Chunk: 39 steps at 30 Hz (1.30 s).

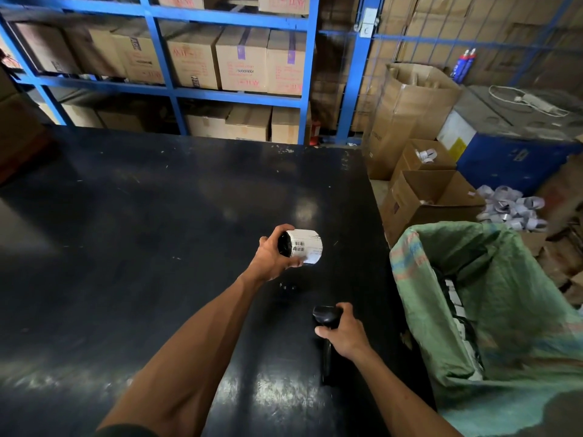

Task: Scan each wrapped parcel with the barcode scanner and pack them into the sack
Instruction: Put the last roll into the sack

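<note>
The left hand (271,252) is holding a parcel (301,246) above the table (142,231), with the fingers and thumb curled around its dark wrapped end, so that the white label with the barcode is turning toward the scanner (326,316). The right hand (345,334) is gripping the scanner by its handle, fingers closed around it, and the head is pointing away from the person toward the parcel, which is a little beyond it and to its left. I think this is the scanning step: the label is kept free of the fingers so the beam can be reading it, but no beam is showing on it. The sack (448,272) is standing open just beside the right edge of the table, to the right of the scanner, probably so that the parcel is dropping in with a short move. Some white and dark things are lying inside the sack already, maybe packed parcels, but I cannot tell surely.
</note>
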Tool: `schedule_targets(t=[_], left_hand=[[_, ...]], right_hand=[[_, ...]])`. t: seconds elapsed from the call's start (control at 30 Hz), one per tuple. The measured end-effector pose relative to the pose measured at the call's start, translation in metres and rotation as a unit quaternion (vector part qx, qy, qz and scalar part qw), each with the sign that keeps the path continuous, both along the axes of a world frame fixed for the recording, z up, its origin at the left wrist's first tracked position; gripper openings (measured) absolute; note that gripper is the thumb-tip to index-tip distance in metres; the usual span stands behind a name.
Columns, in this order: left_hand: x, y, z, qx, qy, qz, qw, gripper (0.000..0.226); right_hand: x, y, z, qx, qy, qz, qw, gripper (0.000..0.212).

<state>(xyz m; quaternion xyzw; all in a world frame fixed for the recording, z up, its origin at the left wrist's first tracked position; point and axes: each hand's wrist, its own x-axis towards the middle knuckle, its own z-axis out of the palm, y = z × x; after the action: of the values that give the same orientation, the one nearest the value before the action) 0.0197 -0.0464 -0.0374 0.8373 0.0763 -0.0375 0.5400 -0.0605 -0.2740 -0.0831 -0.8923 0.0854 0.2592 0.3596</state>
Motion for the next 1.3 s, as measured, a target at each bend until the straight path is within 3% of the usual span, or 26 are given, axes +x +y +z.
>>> schedule_targets(t=[0.27, 0.37, 0.5, 0.63, 0.7, 0.8, 0.87, 0.93, 1.03, 1.17, 1.3], left_hand=[[0.005, -0.039, -0.008, -0.003, 0.007, -0.020, 1.000, 0.076], [0.014, -0.068, -0.010, -0.011, -0.017, -0.003, 1.000, 0.077], [0.028, -0.144, 0.003, -0.035, -0.060, -0.003, 0.998, 0.076], [0.038, -0.247, 0.015, -0.075, -0.110, -0.048, 0.990, 0.075], [0.043, -0.296, 0.013, -0.086, -0.113, -0.083, 0.986, 0.076], [0.050, -0.352, 0.003, -0.051, -0.119, -0.138, 0.982, 0.080], [0.058, -0.377, -0.009, 0.055, -0.121, -0.151, 0.979, 0.084], [0.069, -0.395, -0.021, 0.218, -0.075, -0.119, 0.966, 0.090], [0.084, -0.410, -0.034, 0.365, 0.007, -0.041, 0.930, 0.089], [0.099, -0.419, -0.043, 0.381, 0.012, 0.003, 0.925, 0.086], [0.105, -0.423, -0.047, 0.376, 0.043, 0.044, 0.925, 0.086]], right_hand=[[0.007, -0.022, 0.004, 0.013, 0.035, 0.012, 0.999, 0.088], [0.033, -0.042, 0.024, 0.073, -0.007, -0.059, 0.996, 0.077], [0.085, -0.084, 0.064, 0.315, -0.013, -0.214, 0.925, 0.060], [0.125, -0.149, 0.091, 0.354, -0.051, -0.311, 0.880, 0.070], [0.139, -0.190, 0.095, 0.328, -0.094, -0.354, 0.871, 0.077], [0.153, -0.260, 0.096, 0.281, -0.104, -0.358, 0.884, 0.071], [0.160, -0.305, 0.084, 0.203, -0.110, -0.337, 0.913, 0.074], [0.162, -0.345, 0.060, 0.091, -0.093, -0.280, 0.951, 0.084], [0.154, -0.386, 0.014, -0.084, 0.003, -0.141, 0.986, 0.091], [0.146, -0.406, -0.045, -0.212, 0.116, 0.001, 0.970, 0.089], [0.146, -0.408, -0.095, -0.190, 0.190, 0.011, 0.963, 0.120]])
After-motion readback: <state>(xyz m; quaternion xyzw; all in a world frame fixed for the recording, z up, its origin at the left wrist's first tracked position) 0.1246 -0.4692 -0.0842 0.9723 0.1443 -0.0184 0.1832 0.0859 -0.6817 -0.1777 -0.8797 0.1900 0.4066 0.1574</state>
